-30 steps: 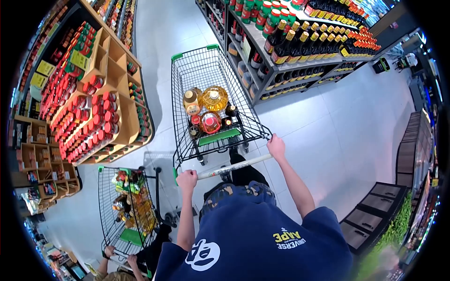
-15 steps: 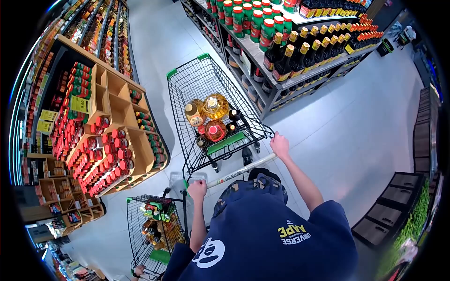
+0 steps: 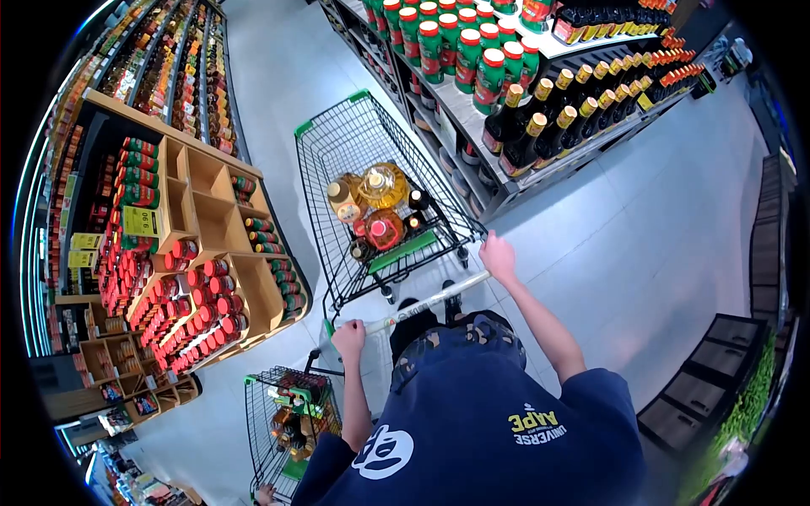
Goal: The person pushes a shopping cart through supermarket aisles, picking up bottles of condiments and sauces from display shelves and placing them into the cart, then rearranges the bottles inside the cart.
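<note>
Both my hands are wrapped round the handle bar (image 3: 434,299) of a black wire shopping cart (image 3: 337,278) with green corners. At the bar's left end is my left hand (image 3: 348,338), closed in a fist. My right hand (image 3: 498,256) grips the right end. Inside the cart stand a large bottle of golden oil (image 3: 384,185), a bottle with a tan cap (image 3: 342,201), a red-capped bottle (image 3: 384,230) and several small dark bottles (image 3: 415,221). A green panel (image 3: 403,252) sits at the basket's near end.
Left stands a wooden shelf unit (image 3: 224,223) with red-lidded jars (image 3: 211,295). Ahead right, a display counter (image 3: 506,187) bears green bottles (image 3: 467,59) and dark sauce bottles (image 3: 553,135). At lower left is a second loaded cart (image 3: 261,422) with another person's hand (image 3: 266,494) on it.
The counter and wooden shelf have come closer as my cart moves forward between them. My hands keep their grip on the bar. The second cart has shifted slightly right and down in view.
</note>
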`<state>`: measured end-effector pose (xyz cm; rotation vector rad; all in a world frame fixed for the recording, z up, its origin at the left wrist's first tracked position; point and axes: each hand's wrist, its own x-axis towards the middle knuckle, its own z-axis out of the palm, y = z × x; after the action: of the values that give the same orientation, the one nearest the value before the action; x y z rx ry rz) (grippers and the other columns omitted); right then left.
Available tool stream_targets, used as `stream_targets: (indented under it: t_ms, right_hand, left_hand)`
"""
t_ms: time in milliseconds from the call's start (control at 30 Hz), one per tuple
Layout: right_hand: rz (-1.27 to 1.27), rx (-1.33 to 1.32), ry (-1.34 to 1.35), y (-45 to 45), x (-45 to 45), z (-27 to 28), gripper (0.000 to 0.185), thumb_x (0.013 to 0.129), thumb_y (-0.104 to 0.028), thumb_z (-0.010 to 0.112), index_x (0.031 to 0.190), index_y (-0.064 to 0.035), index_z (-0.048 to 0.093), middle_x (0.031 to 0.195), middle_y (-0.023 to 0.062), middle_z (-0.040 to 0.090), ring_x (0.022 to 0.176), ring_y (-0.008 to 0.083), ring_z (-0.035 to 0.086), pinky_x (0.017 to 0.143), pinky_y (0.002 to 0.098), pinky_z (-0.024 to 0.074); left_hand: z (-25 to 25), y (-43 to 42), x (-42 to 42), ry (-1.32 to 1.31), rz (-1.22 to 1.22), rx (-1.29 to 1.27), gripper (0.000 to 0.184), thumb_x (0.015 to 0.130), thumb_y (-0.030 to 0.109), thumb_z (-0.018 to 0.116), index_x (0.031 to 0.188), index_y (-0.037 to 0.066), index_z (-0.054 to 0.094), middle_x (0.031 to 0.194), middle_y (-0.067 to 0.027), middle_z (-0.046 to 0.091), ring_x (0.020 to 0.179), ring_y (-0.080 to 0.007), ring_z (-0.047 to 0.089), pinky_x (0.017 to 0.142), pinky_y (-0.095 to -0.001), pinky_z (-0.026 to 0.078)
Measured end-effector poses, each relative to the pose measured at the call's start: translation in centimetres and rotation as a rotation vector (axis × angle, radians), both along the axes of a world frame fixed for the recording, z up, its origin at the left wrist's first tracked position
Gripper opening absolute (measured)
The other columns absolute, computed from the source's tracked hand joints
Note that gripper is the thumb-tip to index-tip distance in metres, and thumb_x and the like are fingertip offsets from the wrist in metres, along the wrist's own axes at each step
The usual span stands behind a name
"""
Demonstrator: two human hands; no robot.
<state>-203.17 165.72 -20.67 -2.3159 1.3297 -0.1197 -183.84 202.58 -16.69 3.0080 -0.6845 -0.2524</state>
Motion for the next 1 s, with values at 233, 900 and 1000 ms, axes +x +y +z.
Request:
stream_targets:
  t_ms: [233,900,1000]
  right_hand:
    - [0.010,0.001,0.063,-4.1,4.9,0.5,0.018,0.080,-0.015,0.057,0.087,0.0016,0.057,0.069,0.0209,0.063,0.065,0.0360,0.064,0.060,0.0454,0.0530]
    - [-0.094,0.016,0.135,-14.7,19.0,0.2,0.020,0.084,-0.020,0.055,0.088,-0.0014,0.059,0.071,0.0206,0.064,0.069,0.0364,0.064,0.065,0.0458,0.0531]
    - [-0.104,0.034,0.147,-15.9,20.8,0.4,0.021,0.084,-0.021,0.054,0.088,-0.0014,0.059,0.073,0.0214,0.064,0.070,0.0371,0.065,0.066,0.0460,0.0532]
  left_hand:
    - [-0.2,-3.8,4.6,-0.038,-0.005,-0.030,0.029,0.078,0.033,0.052,0.069,0.013,0.071,0.058,-0.0150,0.061,0.056,-0.0351,0.061,0.055,-0.0449,0.049]
    - [0.6,-14.7,18.6,0.152,-0.030,-0.018,0.029,0.081,0.034,0.050,0.076,0.014,0.071,0.064,-0.0160,0.064,0.061,-0.0358,0.063,0.057,-0.0452,0.049]
    - [1.1,-16.0,20.6,0.197,-0.032,0.009,0.031,0.082,0.034,0.048,0.079,0.014,0.071,0.066,-0.0165,0.064,0.063,-0.0358,0.064,0.059,-0.0455,0.050]
